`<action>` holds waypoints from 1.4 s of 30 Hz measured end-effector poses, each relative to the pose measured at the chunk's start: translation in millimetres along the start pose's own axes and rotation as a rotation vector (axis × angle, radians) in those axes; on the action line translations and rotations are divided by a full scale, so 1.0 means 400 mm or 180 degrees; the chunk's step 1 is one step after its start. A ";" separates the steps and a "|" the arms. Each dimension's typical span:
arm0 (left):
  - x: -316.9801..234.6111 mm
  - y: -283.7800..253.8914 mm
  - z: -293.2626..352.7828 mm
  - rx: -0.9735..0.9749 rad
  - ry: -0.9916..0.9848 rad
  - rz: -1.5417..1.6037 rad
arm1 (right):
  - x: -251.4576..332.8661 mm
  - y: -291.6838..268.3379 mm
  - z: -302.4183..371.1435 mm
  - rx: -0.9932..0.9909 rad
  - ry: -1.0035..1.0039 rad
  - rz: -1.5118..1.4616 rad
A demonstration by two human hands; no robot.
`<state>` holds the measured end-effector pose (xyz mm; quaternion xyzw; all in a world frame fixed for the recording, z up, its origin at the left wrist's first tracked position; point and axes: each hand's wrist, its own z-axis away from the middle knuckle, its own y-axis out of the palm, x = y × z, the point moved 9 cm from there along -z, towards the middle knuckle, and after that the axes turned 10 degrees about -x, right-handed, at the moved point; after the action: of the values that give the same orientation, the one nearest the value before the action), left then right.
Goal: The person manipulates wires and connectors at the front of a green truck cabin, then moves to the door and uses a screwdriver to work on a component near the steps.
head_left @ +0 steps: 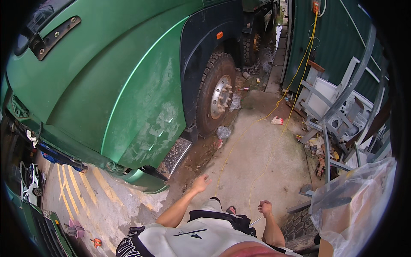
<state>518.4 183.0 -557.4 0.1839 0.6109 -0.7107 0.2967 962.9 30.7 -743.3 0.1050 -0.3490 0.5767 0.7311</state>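
Observation:
My left hand (201, 183) hangs in the air below the truck's front corner, fingers loosely apart and holding nothing visible. It is nearest the green truck fender (150, 115), which has dull, whitish scuffed patches, and the metal tread step (175, 157); it touches neither. At my right side, my right hand (265, 207) is curled closed over the concrete. Its palm is hidden, so I cannot make out anything inside it. A thin pale rod (256, 221) shows beside my waist, apart from that hand.
Ahead stands the truck's front wheel (220, 96). A yellow cord (274, 109) crosses the concrete near a white and red work glove (277, 121). On the right are metal frames (327, 115), a plastic-wrapped box (351, 210) and a tyre (297, 225). A pink bucket (76, 229) stands lower left.

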 end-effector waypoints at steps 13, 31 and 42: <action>0.031 0.421 -0.572 0.1646 -0.0683 0.0155 | 0.273 0.180 -0.374 0.0901 0.0293 0.0128; -1.823 -1.572 -1.278 -0.5187 0.1826 -0.3692 | 1.194 -0.053 -1.241 0.0470 0.0410 0.0879; -1.952 -1.619 -1.407 -0.5018 -0.0674 -0.3557 | 1.967 0.288 -1.586 0.1825 -0.0584 0.2200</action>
<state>633.7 937.2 316.7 -0.4491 0.8810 -0.1488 0.0080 1176.1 1025.3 -741.0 0.2312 -0.2531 0.8484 0.4033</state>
